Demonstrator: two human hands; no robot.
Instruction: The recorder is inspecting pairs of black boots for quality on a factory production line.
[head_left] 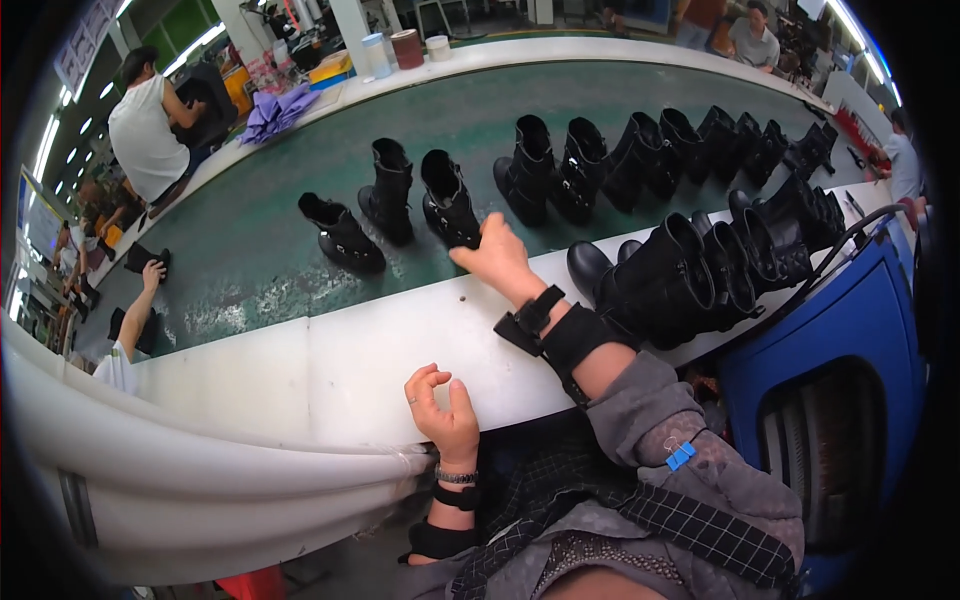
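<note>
My right hand reaches over the green belt, thumb and fingers around the toe of a black buckled ankle boot. That boot stands upright, its opening upward; the hand hides part of the toe. To its left are another upright black boot and a tilted one with metal buckles on its strap. My left hand hovers over the white ledge with nothing in it, fingers loosely curled and thumb apart.
A long row of black boots stands on the belt to the right. More boots crowd the ledge beside my right forearm, near a blue machine. At the left, a co-worker's hand touches a boot. Purple cloth lies on the far ledge.
</note>
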